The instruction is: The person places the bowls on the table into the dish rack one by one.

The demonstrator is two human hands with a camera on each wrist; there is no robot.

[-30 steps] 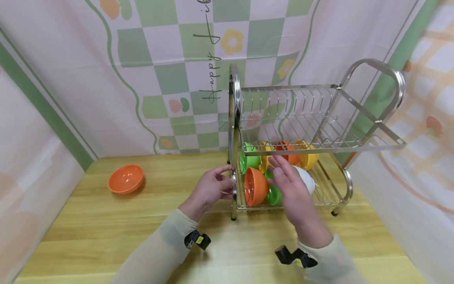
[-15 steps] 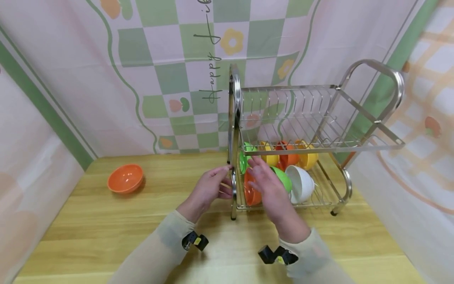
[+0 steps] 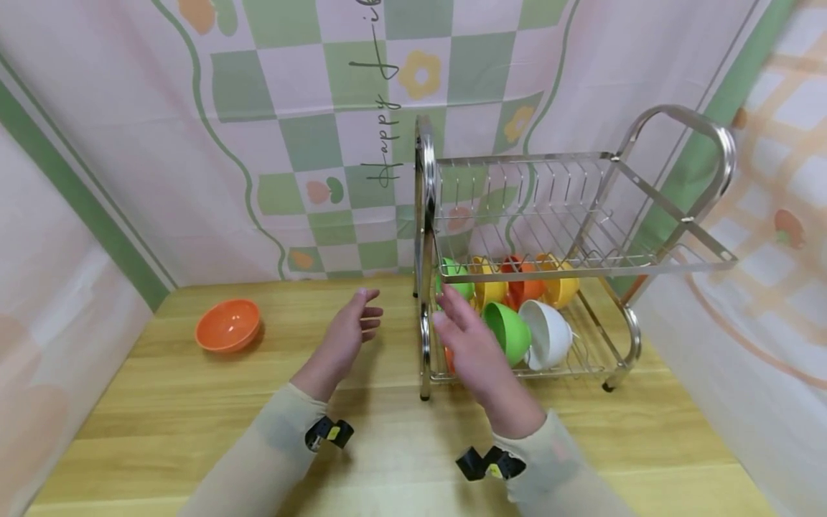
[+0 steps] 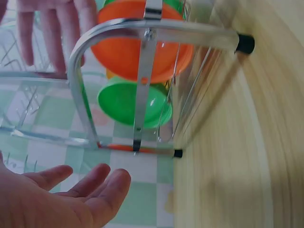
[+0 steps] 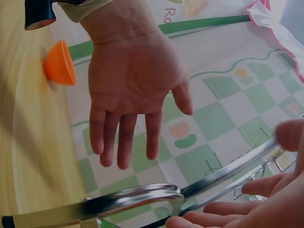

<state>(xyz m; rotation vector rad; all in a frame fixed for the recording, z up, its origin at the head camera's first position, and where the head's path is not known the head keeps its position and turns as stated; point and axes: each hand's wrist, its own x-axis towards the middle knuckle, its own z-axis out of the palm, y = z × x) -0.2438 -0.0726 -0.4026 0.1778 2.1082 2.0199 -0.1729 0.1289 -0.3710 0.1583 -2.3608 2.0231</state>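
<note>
My left hand (image 3: 340, 337) is held over the table, left of the metal dish rack (image 3: 424, 316), fingers extended and nothing in it. In front of the rack's left end is my right hand (image 3: 472, 352), its fingers straight and nothing in its grasp. It hides most of an orange bowl (image 4: 142, 52) standing on edge on the lower tier. Beside that bowl, a green bowl (image 3: 509, 332) and a white bowl (image 3: 548, 336) lean in the front row. Behind them stand a second green bowl (image 4: 128, 102), two yellow bowls and a red-orange bowl (image 3: 525, 289).
Another orange bowl (image 3: 228, 326) sits upright on the wooden table (image 3: 194, 409), at the left. The rack's upper tier (image 3: 536, 215) overhangs the bowls. A patterned curtain (image 3: 297, 143) hangs behind the table, with more cloth on both sides.
My left hand has come away from the rack's left post and moved left. My right hand has shifted left along the front row, uncovering the green and white bowls.
</note>
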